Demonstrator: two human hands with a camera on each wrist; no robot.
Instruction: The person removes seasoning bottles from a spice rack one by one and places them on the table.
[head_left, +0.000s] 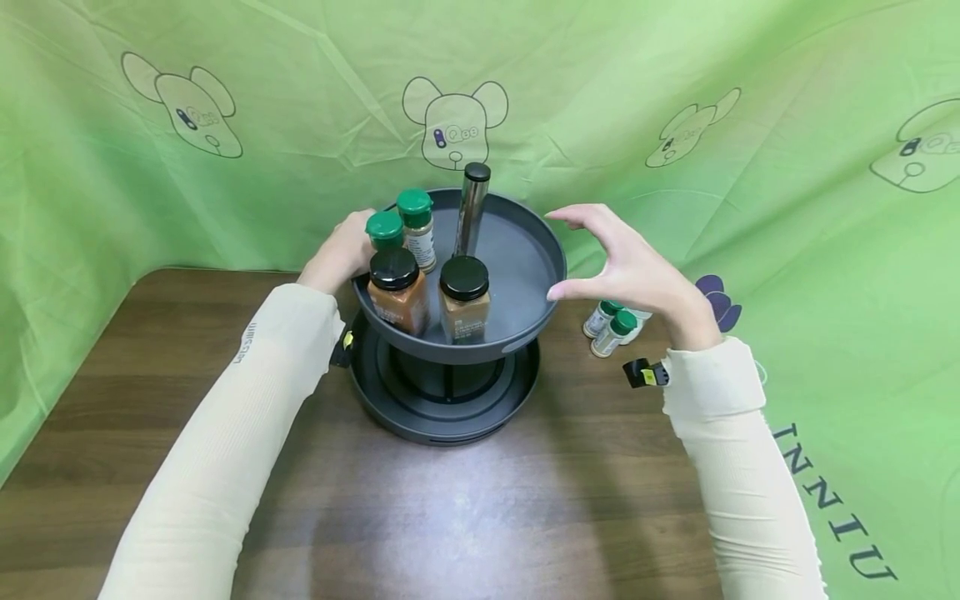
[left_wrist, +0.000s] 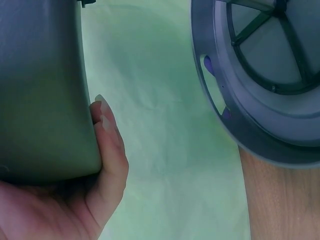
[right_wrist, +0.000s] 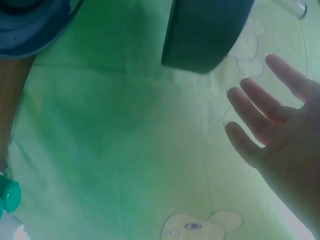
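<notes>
Cream ribbed fabric sleeves [head_left: 195, 475] rise from the lower left and right of the frame, and we see the left hand [head_left: 343, 250] gripping the round dark-grey plastic tray [head_left: 517, 258] of black- and green-capped jars [head_left: 465, 304] at centre, while the right hand [head_left: 626, 262], fingers spread wide, hovers just beside it.

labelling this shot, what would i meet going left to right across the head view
Left hand → black-lidded orange-brown jar → black-lidded tan jar → right hand → purple print.
</notes>
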